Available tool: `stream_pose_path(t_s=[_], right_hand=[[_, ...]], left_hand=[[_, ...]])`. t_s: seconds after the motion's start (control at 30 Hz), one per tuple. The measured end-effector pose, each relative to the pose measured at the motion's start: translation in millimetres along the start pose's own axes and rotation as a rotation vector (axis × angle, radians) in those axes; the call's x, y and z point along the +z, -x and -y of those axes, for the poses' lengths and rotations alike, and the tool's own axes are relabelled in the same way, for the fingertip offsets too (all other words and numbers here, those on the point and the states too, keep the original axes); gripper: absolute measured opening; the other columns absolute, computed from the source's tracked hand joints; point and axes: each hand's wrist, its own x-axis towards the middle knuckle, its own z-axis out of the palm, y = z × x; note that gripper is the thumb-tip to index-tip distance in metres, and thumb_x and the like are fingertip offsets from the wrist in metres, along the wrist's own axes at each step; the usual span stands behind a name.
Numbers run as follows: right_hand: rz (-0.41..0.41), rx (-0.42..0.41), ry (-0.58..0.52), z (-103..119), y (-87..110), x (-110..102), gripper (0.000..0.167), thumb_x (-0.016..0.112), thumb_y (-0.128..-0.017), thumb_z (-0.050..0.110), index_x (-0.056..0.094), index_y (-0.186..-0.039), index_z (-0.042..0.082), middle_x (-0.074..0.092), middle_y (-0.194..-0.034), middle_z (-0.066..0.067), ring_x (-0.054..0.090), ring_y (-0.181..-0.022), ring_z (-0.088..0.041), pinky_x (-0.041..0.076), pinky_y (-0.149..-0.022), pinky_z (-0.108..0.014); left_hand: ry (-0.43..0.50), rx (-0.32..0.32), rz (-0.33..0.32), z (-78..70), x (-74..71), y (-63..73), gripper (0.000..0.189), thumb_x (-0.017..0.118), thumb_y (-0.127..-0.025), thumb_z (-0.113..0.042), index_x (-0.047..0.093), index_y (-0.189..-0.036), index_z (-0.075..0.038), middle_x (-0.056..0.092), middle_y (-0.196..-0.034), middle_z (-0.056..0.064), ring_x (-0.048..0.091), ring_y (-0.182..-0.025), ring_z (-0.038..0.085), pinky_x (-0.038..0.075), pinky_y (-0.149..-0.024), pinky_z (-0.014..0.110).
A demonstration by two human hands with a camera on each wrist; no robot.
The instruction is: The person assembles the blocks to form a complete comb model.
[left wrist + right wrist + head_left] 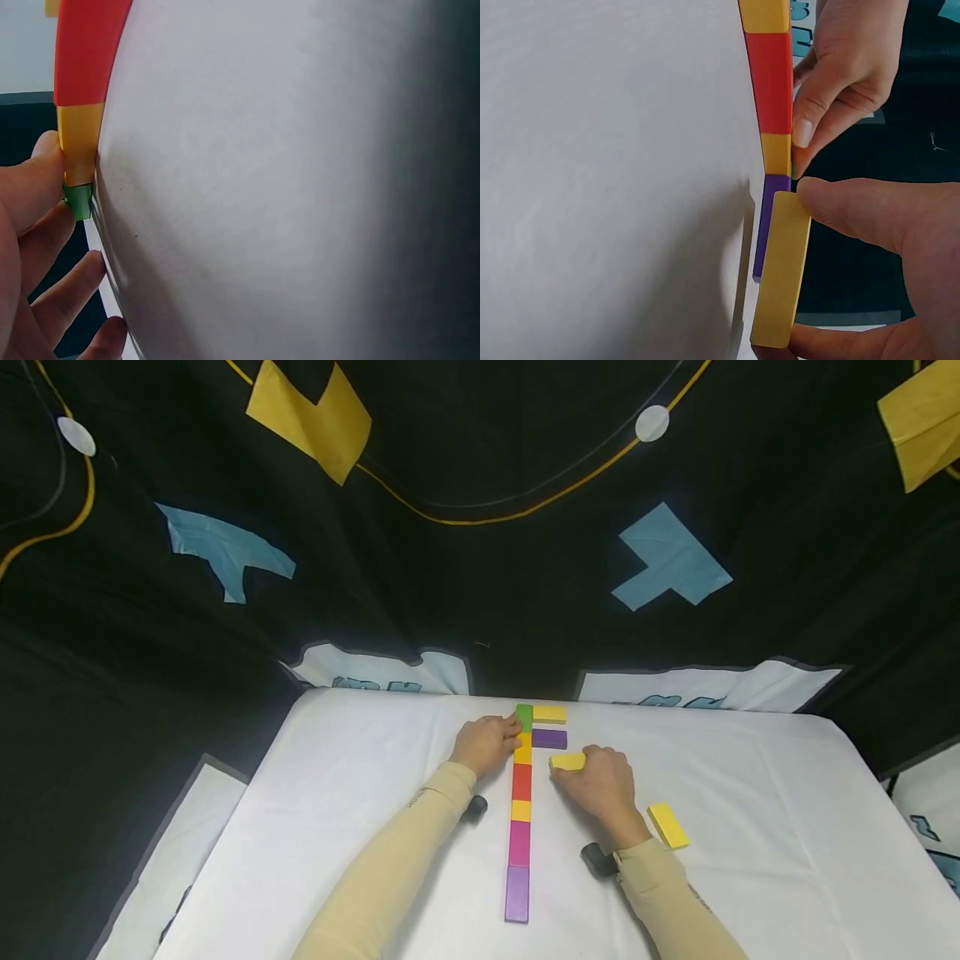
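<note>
A straight column of coloured blocks runs away from me, from a lavender block [517, 895] and a magenta block [519, 843] through a red block [521, 782] to a green block [524, 716] at the far end. My left hand [482, 746] lies left of that far end, fingertips at the green block and the orange block [522, 755]. Right of the column, a yellow block [550, 715] and a purple block [550, 739] jut out sideways. Nearer than these, my right hand [604, 781] pinches another yellow block [781, 270] by its ends, between thumb and fingers.
A loose yellow block [667, 825] lies by my right wrist. The white table [765, 860] ends just behind the green block, where a dark curtain [495, 602] hangs. Dark wrist-worn devices show below the left wrist [475, 808] and right wrist [599, 862].
</note>
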Motion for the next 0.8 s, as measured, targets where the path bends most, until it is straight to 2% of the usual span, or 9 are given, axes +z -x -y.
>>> stream_pose_path(t_s=[0.1, 0.33, 0.6, 0.8], right_hand=[[0.0, -0.01, 0.006, 2.5, -2.1, 2.8, 0.069, 0.077, -0.08, 0.044, 0.066, -0.119, -0.011, 0.068, -0.11, -0.028, 0.062, -0.1, -0.042, 0.052, -0.085, -0.054], [0.034, 0.032, 0.034, 11.7, -3.7, 10.6, 0.066, 0.078, -0.08, 0.044, 0.066, -0.119, -0.009, 0.067, -0.108, -0.024, 0.059, -0.096, -0.035, 0.053, -0.081, -0.05], [0.008, -0.018, 0.091, 17.9, -5.1, 14.8, 0.066, 0.08, -0.079, 0.046, 0.067, -0.11, -0.011, 0.066, -0.098, -0.024, 0.058, -0.089, -0.036, 0.051, -0.078, -0.049], [0.017, -0.011, 0.042, 13.6, -5.2, 13.2, 0.065, 0.077, -0.083, 0.043, 0.064, -0.123, -0.007, 0.067, -0.113, -0.023, 0.059, -0.101, -0.038, 0.051, -0.088, -0.052]], left_hand=[[-0.003, 0.003, 0.0, 0.4, 0.0, -0.5, 0.044, 0.062, -0.1, -0.036, 0.057, -0.143, -0.025, 0.049, -0.151, -0.007, 0.054, -0.132, 0.023, 0.045, -0.108, 0.045], [-0.014, 0.013, -0.008, 1.1, 0.2, -1.3, 0.045, 0.063, -0.099, -0.036, 0.057, -0.142, -0.025, 0.05, -0.151, -0.007, 0.056, -0.131, 0.022, 0.046, -0.106, 0.044], [-0.01, 0.022, -0.02, 1.0, -0.1, -1.9, 0.043, 0.063, -0.099, -0.035, 0.059, -0.141, -0.024, 0.051, -0.15, -0.006, 0.056, -0.131, 0.023, 0.047, -0.105, 0.044], [-0.016, 0.019, -0.011, 1.3, 0.5, -1.6, 0.044, 0.063, -0.099, -0.035, 0.058, -0.142, -0.024, 0.05, -0.15, -0.006, 0.056, -0.131, 0.023, 0.046, -0.106, 0.044]])
